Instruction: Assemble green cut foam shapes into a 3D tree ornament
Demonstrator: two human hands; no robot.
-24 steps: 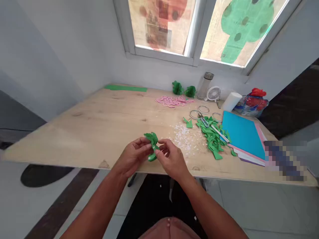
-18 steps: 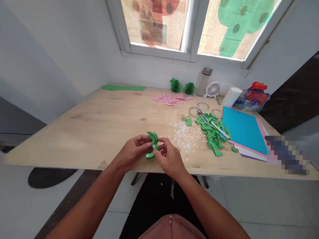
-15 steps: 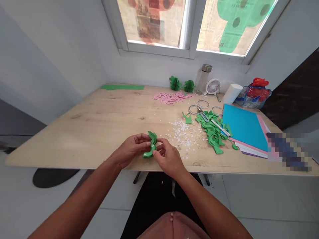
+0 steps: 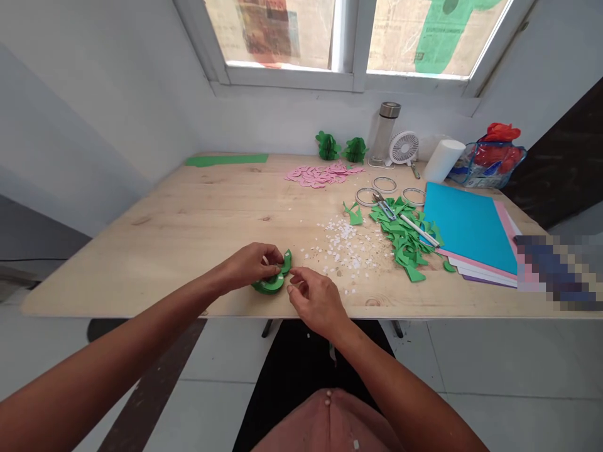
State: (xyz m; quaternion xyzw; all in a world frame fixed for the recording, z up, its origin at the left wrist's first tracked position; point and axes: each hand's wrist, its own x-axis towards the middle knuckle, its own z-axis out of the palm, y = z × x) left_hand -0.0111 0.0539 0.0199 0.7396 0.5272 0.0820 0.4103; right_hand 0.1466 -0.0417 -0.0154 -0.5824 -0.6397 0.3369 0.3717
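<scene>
My left hand [image 4: 257, 263] is closed on a stack of green paper cutouts [image 4: 269, 285] with curved, scalloped edges, near the front edge of the table. Small white squares, which look like tape, sit on the top sheet. The fingers hide part of the stack. Just right of it is my right hand [image 4: 318, 300], its index finger and thumb pointing at the paper with a gap between their tips. Nothing shows between them, and whether a fingertip touches the paper I cannot tell.
White paper bits [image 4: 347, 242] lie scattered right of my hands, beside green scraps [image 4: 407, 242] with snips [image 4: 385, 206] and a white stick [image 4: 419, 230]. Behind are tape rolls [image 4: 385, 184], pink cutouts [image 4: 315, 174] and green paper ornaments [image 4: 328, 145]. Blue sheets [image 4: 464, 220] lie right.
The green stack has moved left and lower, nearer the tabletop, and is turned with its face up. My left hand has shifted left with it; a gap has opened between my right fingertips.
</scene>
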